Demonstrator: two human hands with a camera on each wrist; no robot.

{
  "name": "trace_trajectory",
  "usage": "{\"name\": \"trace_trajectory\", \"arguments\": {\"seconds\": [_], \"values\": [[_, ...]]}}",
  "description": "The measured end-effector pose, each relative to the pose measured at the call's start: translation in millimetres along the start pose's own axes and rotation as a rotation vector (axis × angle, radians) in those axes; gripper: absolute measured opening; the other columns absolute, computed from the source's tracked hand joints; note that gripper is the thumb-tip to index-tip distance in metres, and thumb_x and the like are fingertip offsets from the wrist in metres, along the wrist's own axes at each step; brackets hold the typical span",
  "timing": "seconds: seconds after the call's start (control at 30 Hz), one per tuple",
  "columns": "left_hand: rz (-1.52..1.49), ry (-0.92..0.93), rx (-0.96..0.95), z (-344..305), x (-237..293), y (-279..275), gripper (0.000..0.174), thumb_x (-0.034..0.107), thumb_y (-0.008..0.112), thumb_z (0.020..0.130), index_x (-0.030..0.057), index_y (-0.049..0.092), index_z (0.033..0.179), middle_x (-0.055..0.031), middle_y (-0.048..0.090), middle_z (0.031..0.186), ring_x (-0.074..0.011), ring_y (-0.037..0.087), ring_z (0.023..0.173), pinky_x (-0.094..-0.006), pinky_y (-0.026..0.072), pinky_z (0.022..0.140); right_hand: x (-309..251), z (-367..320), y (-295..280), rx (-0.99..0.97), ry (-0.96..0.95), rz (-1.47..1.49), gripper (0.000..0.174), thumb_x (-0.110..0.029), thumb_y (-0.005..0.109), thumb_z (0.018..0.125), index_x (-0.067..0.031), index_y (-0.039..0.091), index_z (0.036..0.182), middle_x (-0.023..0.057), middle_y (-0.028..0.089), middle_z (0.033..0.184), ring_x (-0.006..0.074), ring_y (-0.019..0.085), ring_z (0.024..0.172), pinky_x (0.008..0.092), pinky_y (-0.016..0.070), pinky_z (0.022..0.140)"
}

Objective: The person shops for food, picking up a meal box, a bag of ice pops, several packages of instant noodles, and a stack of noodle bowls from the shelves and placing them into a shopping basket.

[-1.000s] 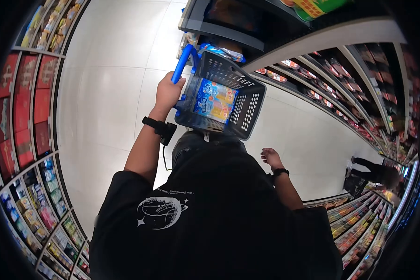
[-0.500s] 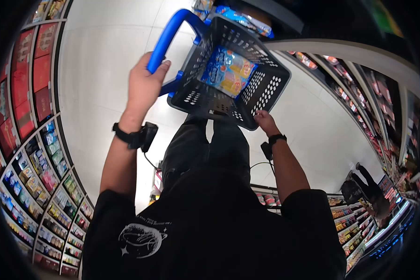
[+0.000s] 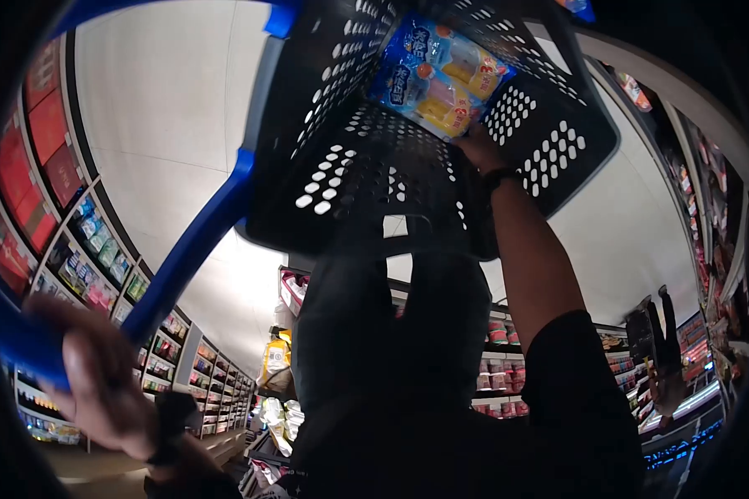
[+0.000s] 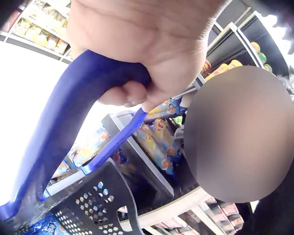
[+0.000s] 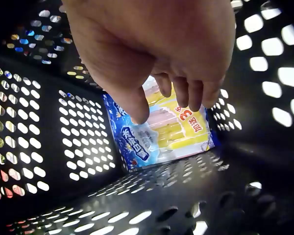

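Wrapping round the blue handle (image 4: 73, 122) of the dark perforated basket (image 3: 349, 183), the left grip (image 4: 142, 44) is holding it; inside the basket, the right grip (image 5: 157, 44) is hovering, fingers relaxed, over a blue-and-yellow snack packet (image 5: 157, 137).

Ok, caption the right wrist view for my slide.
Right hand inside a black perforated basket, close over a blue and yellow snack pack.
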State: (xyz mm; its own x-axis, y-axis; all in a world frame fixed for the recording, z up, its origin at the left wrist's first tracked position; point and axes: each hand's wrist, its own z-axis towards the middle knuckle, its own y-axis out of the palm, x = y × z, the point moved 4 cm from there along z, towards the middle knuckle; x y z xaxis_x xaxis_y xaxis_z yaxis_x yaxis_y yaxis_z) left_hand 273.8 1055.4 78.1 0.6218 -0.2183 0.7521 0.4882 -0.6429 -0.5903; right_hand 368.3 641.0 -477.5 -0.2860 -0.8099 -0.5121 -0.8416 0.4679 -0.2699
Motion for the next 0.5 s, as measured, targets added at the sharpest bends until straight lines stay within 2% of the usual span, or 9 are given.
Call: {"name": "trace_trajectory", "arguments": {"seconds": [0.03, 0.13, 0.17, 0.2, 0.27, 0.3, 0.33, 0.4, 0.5], "values": [[0.023, 0.037, 0.025, -1.0, -0.3, 3.7, 0.045, 0.026, 0.062, 0.094, -0.0040, 0.049, 0.125, 0.0039, 0.041, 0.062, -0.0029, 0.031, 0.047, -0.0195, 0.0228, 0.043, 14.9, 20.1, 6.1, 0.118, -0.024, -0.013, 0.068, -0.028, 0.074, 0.072, -0.0007, 0.053, 0.131, 0.0235, 0.064, 0.120, 0.0365, 0.063, 0.111, 0.0406, 0.0491, 0.095], [0.006, 0.070, 0.032, -4.4, 2.5, 7.7, 0.041, 0.024, 0.056, 0.098, -0.0050, 0.046, 0.126, 0.0032, 0.034, 0.064, -0.0058, 0.030, 0.056, -0.0228, 0.0242, 0.051, 18.9, 56.1, 0.0, 0.045, 0.046, -0.165, 0.069, -0.030, 0.076, 0.072, -0.0004, 0.054, 0.130, 0.0246, 0.064, 0.119, 0.0369, 0.062, 0.112, 0.0417, 0.0488, 0.096], [-0.027, 0.023, 0.029, -6.6, 0.7, 0.6, 0.031, 0.023, 0.053, 0.101, -0.0025, 0.048, 0.117, 0.0030, 0.031, 0.064, -0.0065, 0.031, 0.057, -0.0228, 0.0245, 0.051, 27.1, 66.9, 4.4, 0.098, 0.082, -0.064, 0.066, -0.026, 0.078, 0.071, -0.0003, 0.055, 0.127, 0.0244, 0.064, 0.119, 0.0368, 0.061, 0.113, 0.0411, 0.0487, 0.096], [0.054, 0.084, -0.007, -3.2, 2.6, 10.4, 0.023, 0.022, 0.051, 0.102, 0.0006, 0.049, 0.111, 0.0035, 0.031, 0.063, -0.0051, 0.029, 0.054, -0.0214, 0.0231, 0.048, 24.9, 70.3, 3.2, 0.103, 0.088, -0.055, 0.066, -0.026, 0.078, 0.071, -0.0003, 0.055, 0.127, 0.0244, 0.064, 0.119, 0.0368, 0.061, 0.113, 0.0411, 0.0487, 0.096], [0.167, 0.103, -0.042, 7.0, 17.6, 37.6, 0.019, 0.032, 0.063, 0.096, 0.0136, 0.058, 0.098, 0.0056, 0.035, 0.053, -0.0051, 0.030, 0.040, -0.0225, 0.0252, 0.034, 16.1, 77.3, -2.6, -0.007, 0.119, -0.086, 0.066, -0.021, 0.079, 0.070, 0.0001, 0.054, 0.127, 0.0244, 0.063, 0.120, 0.0362, 0.060, 0.115, 0.0401, 0.0485, 0.098], [0.159, 0.078, 0.022, 6.5, 20.4, 46.8, 0.020, 0.030, 0.061, 0.098, 0.0128, 0.056, 0.089, 0.0070, 0.028, 0.053, -0.0047, 0.025, 0.043, -0.0221, 0.0207, 0.037, 9.7, 77.2, -3.7, -0.021, 0.093, -0.123, 0.067, -0.016, 0.079, 0.069, 0.0007, 0.053, 0.128, 0.0243, 0.062, 0.121, 0.0364, 0.059, 0.116, 0.0398, 0.0486, 0.099], [0.129, 0.099, -0.010, 5.7, 17.7, 46.6, 0.025, 0.029, 0.060, 0.099, 0.0118, 0.050, 0.084, 0.0073, 0.028, 0.054, -0.0047, 0.024, 0.044, -0.0220, 0.0205, 0.039, 12.4, 81.0, -3.5, -0.016, 0.093, -0.115, 0.067, -0.016, 0.079, 0.069, 0.0007, 0.053, 0.128, 0.0243, 0.062, 0.121, 0.0364, 0.059, 0.116, 0.0398, 0.0486, 0.099], [0.110, 0.105, -0.035, 3.8, 16.2, 42.1, 0.026, 0.026, 0.057, 0.100, 0.0116, 0.044, 0.082, 0.0058, 0.031, 0.056, -0.0052, 0.025, 0.044, -0.0223, 0.0220, 0.039, 10.9, 86.9, -3.2, 0.092, -0.025, -0.359, 0.069, -0.019, 0.080, 0.068, 0.0006, 0.053, 0.128, 0.0240, 0.062, 0.123, 0.0373, 0.059, 0.117, 0.0408, 0.0478, 0.101], [0.062, 0.089, 0.001, -0.3, 12.7, 40.1, 0.028, 0.023, 0.056, 0.100, 0.0109, 0.040, 0.081, 0.0040, 0.032, 0.057, -0.0059, 0.026, 0.044, -0.0224, 0.0241, 0.039, 16.4, 99.6, -5.4, 0.166, -0.128, -0.423, 0.066, -0.021, 0.081, 0.068, -0.0020, 0.053, 0.125, 0.0208, 0.061, 0.122, 0.0365, 0.058, 0.116, 0.0419, 0.0483, 0.100]]}}
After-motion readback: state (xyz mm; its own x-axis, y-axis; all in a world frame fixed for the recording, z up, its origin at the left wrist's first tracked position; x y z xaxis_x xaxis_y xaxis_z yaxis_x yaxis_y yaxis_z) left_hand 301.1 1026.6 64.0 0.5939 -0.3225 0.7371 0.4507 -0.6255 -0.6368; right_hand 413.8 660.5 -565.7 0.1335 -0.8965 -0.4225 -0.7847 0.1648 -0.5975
